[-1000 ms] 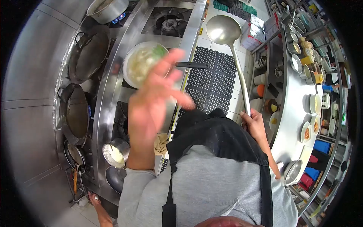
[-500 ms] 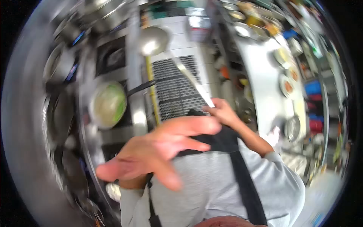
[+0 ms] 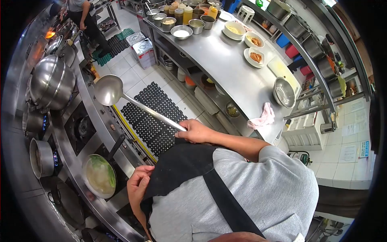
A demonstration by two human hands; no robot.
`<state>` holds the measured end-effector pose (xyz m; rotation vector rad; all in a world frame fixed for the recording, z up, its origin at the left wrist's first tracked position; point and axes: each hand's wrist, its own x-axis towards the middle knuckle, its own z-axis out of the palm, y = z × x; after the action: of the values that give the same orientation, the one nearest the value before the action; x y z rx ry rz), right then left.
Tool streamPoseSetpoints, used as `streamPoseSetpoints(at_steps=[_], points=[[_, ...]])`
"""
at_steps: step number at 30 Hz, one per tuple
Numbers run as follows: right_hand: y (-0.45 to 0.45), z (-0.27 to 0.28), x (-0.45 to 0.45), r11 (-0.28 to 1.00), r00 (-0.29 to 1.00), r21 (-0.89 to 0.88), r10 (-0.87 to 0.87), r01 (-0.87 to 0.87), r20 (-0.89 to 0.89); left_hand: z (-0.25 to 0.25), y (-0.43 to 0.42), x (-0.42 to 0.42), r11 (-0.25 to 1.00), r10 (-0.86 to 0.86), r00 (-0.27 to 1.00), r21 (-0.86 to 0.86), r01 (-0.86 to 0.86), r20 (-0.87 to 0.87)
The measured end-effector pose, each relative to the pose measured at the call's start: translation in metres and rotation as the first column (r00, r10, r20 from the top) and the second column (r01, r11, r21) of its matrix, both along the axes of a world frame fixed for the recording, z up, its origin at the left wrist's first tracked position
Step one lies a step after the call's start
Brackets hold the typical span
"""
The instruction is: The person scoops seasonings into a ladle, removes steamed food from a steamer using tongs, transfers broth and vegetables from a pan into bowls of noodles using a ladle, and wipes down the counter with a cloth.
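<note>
- Steel ladle (image 3: 108,90): its long handle ends in the person's right hand (image 3: 194,131), and its round bowl lies ahead and to the left of that hand, well apart from it, held up in the air.
- The right hand is closed around the end of the handle, in front of the black apron (image 3: 177,169), with the forearm reaching across from the right.
- The left hand (image 3: 139,181) is at the left edge of the apron, fingers loosely curled; whether it pinches the cloth, I cannot tell. The ladle lies beyond it, well apart from its fingers.
- Beneath the ladle's handle, on the floor, spreads a black perforated mat (image 3: 159,99).
- Left of the left hand, near but apart, a frying pan (image 3: 99,176) sits on the gas range (image 3: 66,155). It contains pale liquid and green leaves, and its black handle points toward the aisle.
- Farther up the range stands a domed steel pot (image 3: 52,82).
- Across the aisle, the steel surface (image 3: 217,56) carries squeeze bottles (image 3: 188,15), white bowls with orange-brown food (image 3: 254,56), a pale cutting board (image 3: 282,71), a metal bowl (image 3: 284,92) and a pink cloth (image 3: 263,117) near the corner.
- At the far end of the range stands a co-worker (image 3: 84,24) in dark trousers.
</note>
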<state>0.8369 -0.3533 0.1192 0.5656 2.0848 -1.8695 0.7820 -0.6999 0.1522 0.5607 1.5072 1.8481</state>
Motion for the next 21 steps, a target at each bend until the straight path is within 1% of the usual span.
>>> streamPoseSetpoints(at_steps=[1, 3, 4, 5, 7, 8, 9, 10, 11, 12, 13, 14, 15, 16, 17, 20, 21], points=[[-0.001, -0.001, 0.000, 1.000, 1.000, -0.022, -0.007, 0.007, 0.008, -0.001, -0.001, 0.000, 1.000, 0.000, 1.000, -0.002, 0.000, 0.003], [-0.002, -0.001, -0.002, 0.999, 1.000, -0.044, -0.007, 0.007, 0.016, -0.002, 0.001, -0.001, 0.998, -0.032, 0.995, -0.059, 0.026, -0.098], [-0.003, -0.001, -0.002, 0.998, 1.000, -0.067, -0.007, 0.008, 0.022, 0.000, 0.003, 0.001, 0.998, -0.031, 0.995, -0.061, 0.025, -0.097], [-0.003, 0.002, -0.003, 0.998, 1.000, -0.068, -0.005, 0.006, 0.023, 0.004, 0.006, 0.005, 0.997, 0.012, 0.998, -0.081, -0.017, -0.058], [-0.004, 0.009, -0.005, 1.000, 0.999, 0.007, 0.023, -0.023, 0.036, 0.006, 0.010, 0.007, 0.991, 0.076, 0.997, -0.107, -0.077, -0.012], [-0.002, 0.001, -0.005, 0.997, 1.000, 0.071, 0.006, -0.008, 0.026, 0.006, 0.010, 0.005, 0.962, 0.094, 0.995, -0.254, -0.103, -0.045], [-0.002, -0.008, -0.005, 0.992, 0.999, 0.121, 0.030, -0.031, 0.014, 0.006, 0.003, 0.006, 0.898, 0.145, 0.987, -0.408, -0.162, -0.074], [-0.003, -0.004, -0.004, 0.986, 1.000, 0.161, 0.029, -0.030, 0.008, -0.009, -0.007, 0.004, 0.795, 0.261, 0.945, -0.511, -0.326, -0.198], [-0.008, 0.027, -0.009, 0.975, 0.990, 0.213, 0.042, -0.070, 0.136, -0.036, -0.030, -0.006, 0.713, 0.242, 0.770, -0.430, -0.554, -0.591], [-0.010, 0.024, -0.009, 0.983, 0.994, 0.173, 0.039, -0.056, 0.103, -0.045, -0.054, -0.015, 0.507, 0.203, 0.653, -0.492, -0.708, -0.730], [-0.009, 0.019, -0.010, 0.988, 0.987, 0.146, 0.026, -0.049, 0.157, -0.050, -0.078, -0.028, 0.341, 0.158, 0.558, -0.486, -0.805, -0.814], [-0.005, 0.001, -0.012, 0.995, 0.994, 0.090, 0.034, -0.044, 0.108, -0.067, -0.110, -0.042, 0.160, 0.035, 0.468, -0.457, -0.875, -0.883], [-0.005, -0.010, -0.012, 0.999, 0.995, 0.029, 0.037, -0.040, 0.095, -0.095, -0.142, -0.048, -0.047, 0.004, 0.421, -0.421, -0.906, -0.907], [-0.008, -0.014, -0.013, 1.000, 0.997, -0.018, 0.005, -0.004, 0.081, -0.115, -0.168, -0.055, -0.160, 0.040, 0.479, -0.479, -0.863, -0.877], [-0.015, -0.012, -0.014, 0.999, 0.995, -0.026, 0.043, -0.041, 0.090, -0.123, -0.179, -0.059, -0.247, 0.138, 0.534, -0.551, -0.797, -0.834], [-0.019, 0.004, -0.018, 0.999, 0.991, -0.020, 0.042, -0.040, 0.127, -0.124, -0.184, -0.071, -0.300, 0.180, 0.561, -0.589, -0.751, -0.808], [-0.022, 0.005, -0.018, 0.998, 0.990, 0.006, 0.055, -0.056, 0.131, -0.127, -0.184, -0.076, -0.294, 0.189, 0.559, -0.590, -0.752, -0.807]])
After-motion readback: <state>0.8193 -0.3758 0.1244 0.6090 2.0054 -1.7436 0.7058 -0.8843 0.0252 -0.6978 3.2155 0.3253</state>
